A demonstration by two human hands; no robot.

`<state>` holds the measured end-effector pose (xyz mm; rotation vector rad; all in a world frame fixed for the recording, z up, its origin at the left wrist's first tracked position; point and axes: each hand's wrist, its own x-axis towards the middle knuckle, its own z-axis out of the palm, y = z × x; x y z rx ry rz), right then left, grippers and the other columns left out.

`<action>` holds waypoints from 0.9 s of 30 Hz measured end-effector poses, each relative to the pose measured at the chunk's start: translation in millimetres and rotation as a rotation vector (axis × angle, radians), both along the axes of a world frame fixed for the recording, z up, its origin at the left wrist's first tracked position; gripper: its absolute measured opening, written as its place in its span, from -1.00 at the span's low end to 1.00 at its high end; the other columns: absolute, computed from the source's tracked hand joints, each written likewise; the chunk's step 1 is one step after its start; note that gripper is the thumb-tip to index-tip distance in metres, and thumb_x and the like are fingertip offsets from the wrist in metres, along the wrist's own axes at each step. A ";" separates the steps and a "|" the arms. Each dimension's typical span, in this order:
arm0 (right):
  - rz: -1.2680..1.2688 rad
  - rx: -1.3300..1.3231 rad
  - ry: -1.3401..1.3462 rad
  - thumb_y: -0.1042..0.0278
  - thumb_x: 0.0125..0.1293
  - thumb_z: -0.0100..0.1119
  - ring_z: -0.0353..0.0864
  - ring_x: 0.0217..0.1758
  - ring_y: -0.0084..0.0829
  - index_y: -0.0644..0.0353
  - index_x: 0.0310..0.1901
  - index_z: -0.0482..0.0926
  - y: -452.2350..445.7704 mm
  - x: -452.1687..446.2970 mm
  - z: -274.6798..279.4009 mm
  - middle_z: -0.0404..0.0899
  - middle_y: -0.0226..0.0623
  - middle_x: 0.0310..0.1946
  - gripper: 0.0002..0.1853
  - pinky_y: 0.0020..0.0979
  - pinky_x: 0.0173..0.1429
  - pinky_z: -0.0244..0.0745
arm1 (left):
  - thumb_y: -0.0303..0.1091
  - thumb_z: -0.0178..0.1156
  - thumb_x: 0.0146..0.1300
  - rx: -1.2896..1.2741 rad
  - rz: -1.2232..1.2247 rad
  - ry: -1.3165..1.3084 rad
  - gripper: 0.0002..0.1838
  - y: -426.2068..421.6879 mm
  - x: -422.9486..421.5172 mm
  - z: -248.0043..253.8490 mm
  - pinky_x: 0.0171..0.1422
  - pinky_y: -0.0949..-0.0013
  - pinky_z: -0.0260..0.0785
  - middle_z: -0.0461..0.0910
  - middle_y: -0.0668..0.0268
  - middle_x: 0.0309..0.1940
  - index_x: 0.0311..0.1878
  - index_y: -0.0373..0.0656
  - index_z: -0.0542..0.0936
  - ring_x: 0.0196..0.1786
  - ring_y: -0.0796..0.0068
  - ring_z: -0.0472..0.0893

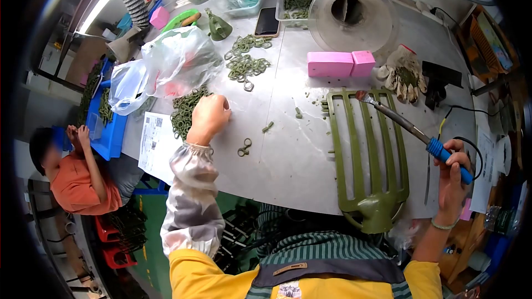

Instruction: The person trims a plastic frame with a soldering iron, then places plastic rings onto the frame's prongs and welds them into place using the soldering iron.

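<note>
My left hand (209, 117) is closed with its fingers curled at the edge of a pile of small green rings (185, 112); what the fingertips hold, if anything, is hidden. My right hand (455, 169) grips the blue handle of a soldering iron (407, 124). The iron's tip points left, over the upper part of a green slotted piece (357, 160) with long parallel bars. That piece lies near the table's front edge. Small green bits (299, 113) lie to its left. A pair of joined green rings (244, 147) sits below and right of my left hand.
Pink blocks (338, 64), a dirty glove (403, 75) and a black stand (440, 80) lie beyond the slotted piece. A clear funnel-like hood (354, 19), a phone (267, 22) and plastic bags (180, 58) are farther back. A co-worker (83, 180) sits left, by a blue tray (105, 127).
</note>
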<state>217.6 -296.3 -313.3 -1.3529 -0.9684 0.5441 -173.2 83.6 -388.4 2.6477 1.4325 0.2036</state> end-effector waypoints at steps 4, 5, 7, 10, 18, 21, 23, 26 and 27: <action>0.011 0.029 0.071 0.06 0.44 0.23 0.57 -0.14 -0.41 0.09 -0.22 0.52 1.3 2.2 -3.4 0.42 -0.29 0.06 -0.73 -0.38 0.02 0.55 | -0.28 0.38 0.24 -0.033 0.059 -0.322 -0.75 6.9 22.9 -10.8 -0.13 0.18 0.51 0.69 0.06 -0.38 -0.20 -0.29 0.67 -0.30 0.08 0.69; 0.000 0.032 0.109 0.08 0.45 0.22 0.59 -0.14 -0.40 0.11 -0.20 0.52 1.9 0.7 -2.6 0.42 -0.27 0.07 -0.73 -0.38 0.03 0.56 | -0.26 0.42 0.21 -0.045 0.104 -0.393 -0.73 12.9 33.4 -14.6 -0.09 0.14 0.52 0.69 0.05 -0.35 -0.21 -0.29 0.66 -0.26 0.04 0.69; -0.013 0.046 0.167 0.13 0.46 0.18 0.62 -0.12 -0.38 0.15 -0.16 0.51 2.3 -2.4 0.4 0.42 -0.25 0.10 -0.75 -0.37 0.04 0.58 | -0.33 0.47 0.14 -0.107 0.151 -0.421 -0.72 27.0 46.4 -25.3 -0.15 0.21 0.53 0.69 0.11 -0.38 -0.20 -0.30 0.65 -0.31 0.18 0.69; -0.051 0.078 0.243 0.19 0.49 0.11 0.69 -0.13 -0.37 0.21 -0.10 0.53 2.4 -3.5 -0.1 0.46 -0.20 0.09 -0.77 -0.34 0.03 0.62 | -0.43 0.50 0.07 -0.243 0.205 -0.483 -0.71 29.7 56.3 -21.6 -0.25 0.30 0.53 0.68 0.21 -0.41 -0.19 -0.30 0.63 -0.36 0.39 0.69; -0.324 0.016 0.289 0.14 0.52 0.08 0.76 -0.25 -0.39 0.35 -0.05 0.64 17.7 -8.0 -17.6 0.72 -0.17 -0.25 -0.64 -0.35 -0.04 0.69 | -0.50 0.38 0.21 -0.644 -0.026 -0.734 -0.73 -26.9 85.0 9.5 -0.18 0.52 0.50 0.69 0.39 -0.32 0.00 -0.15 0.75 -0.28 0.65 0.61; -0.333 -0.019 0.308 0.15 0.52 0.08 0.76 -0.27 -0.39 0.40 -0.09 0.64 29.2 -10.5 -17.6 0.71 -0.16 -0.27 -0.62 -0.38 -0.06 0.71 | -0.55 0.37 0.25 -0.707 -0.152 -0.830 -0.80 -62.8 119.1 8.9 -0.19 0.57 0.47 0.70 0.40 -0.29 -0.06 -0.22 0.72 -0.23 0.67 0.66; -0.309 -0.047 0.340 0.16 0.52 0.08 0.76 -0.29 -0.40 0.40 -0.09 0.63 32.2 -9.6 -20.8 0.71 -0.15 -0.29 -0.62 -0.38 -0.09 0.72 | -0.55 0.37 0.26 -0.675 -0.174 -0.788 -0.83 -74.9 138.9 9.1 -0.20 0.56 0.50 0.72 0.38 -0.28 -0.08 -0.24 0.72 -0.24 0.65 0.68; -0.315 -0.033 0.337 0.17 0.53 0.08 0.78 -0.32 -0.38 0.42 -0.10 0.63 41.2 -12.9 -28.2 0.72 -0.14 -0.34 -0.63 -0.40 -0.16 0.75 | -0.53 0.37 0.28 -0.543 -0.234 -0.753 -0.86 -74.2 157.9 -1.0 -0.24 0.56 0.50 0.73 0.38 -0.29 -0.11 -0.26 0.72 -0.28 0.69 0.68; -0.312 -0.034 0.336 0.18 0.53 0.08 0.79 -0.32 -0.37 0.42 -0.10 0.63 44.6 -13.6 -29.3 0.72 -0.13 -0.35 -0.63 -0.39 -0.16 0.75 | -0.53 0.37 0.28 -0.481 -0.267 -0.743 -0.87 -73.2 163.5 -2.6 -0.25 0.57 0.49 0.74 0.38 -0.29 -0.12 -0.26 0.72 -0.29 0.70 0.68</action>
